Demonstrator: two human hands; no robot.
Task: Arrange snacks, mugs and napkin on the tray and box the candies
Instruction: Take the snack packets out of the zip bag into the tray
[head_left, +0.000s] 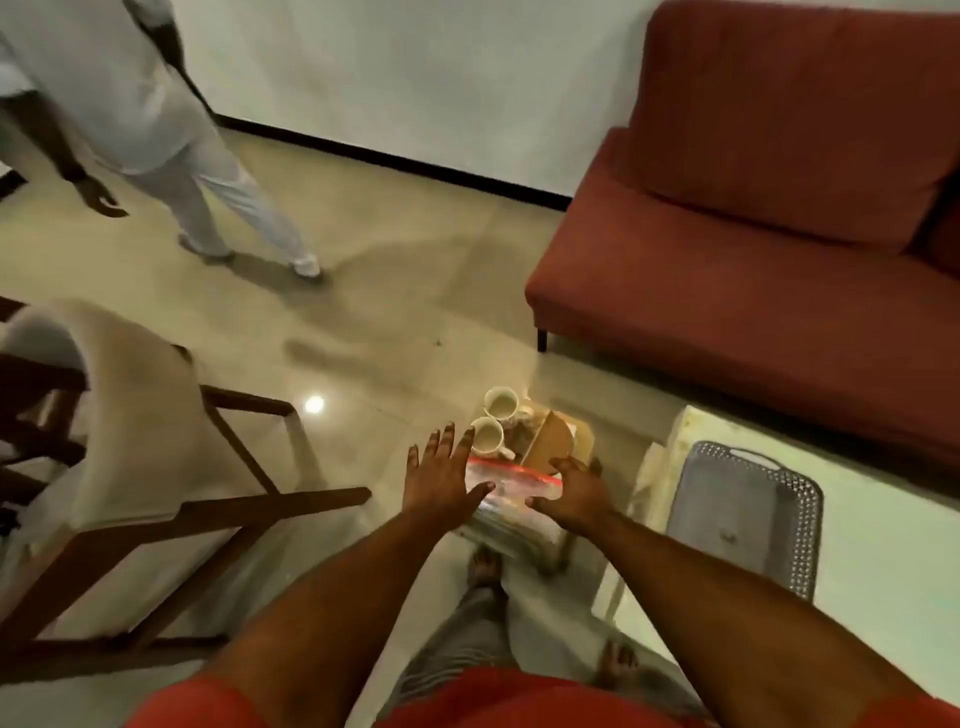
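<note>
A clear plastic bag (511, 491) with a red zip strip lies on a small low stool (556, 545) in front of me. My left hand (441, 478) hovers at the bag's left side, fingers spread, with the thumb on the plastic. My right hand (574, 488) curls around the bag's right end. Behind the bag stand two white mugs (488, 436), the farther mug (501, 402) beside the nearer. A wooden box (548, 441) with its lid up stands to their right. A grey perforated tray (748, 525) rests empty on the white table (883, 561) at the right.
A red sofa (753, 234) fills the upper right. A wooden chair with a pale seat (119, 415) stands at the left. Another person in light clothes (156, 130) stands at the far left on the glossy floor. My bare feet show beneath the stool.
</note>
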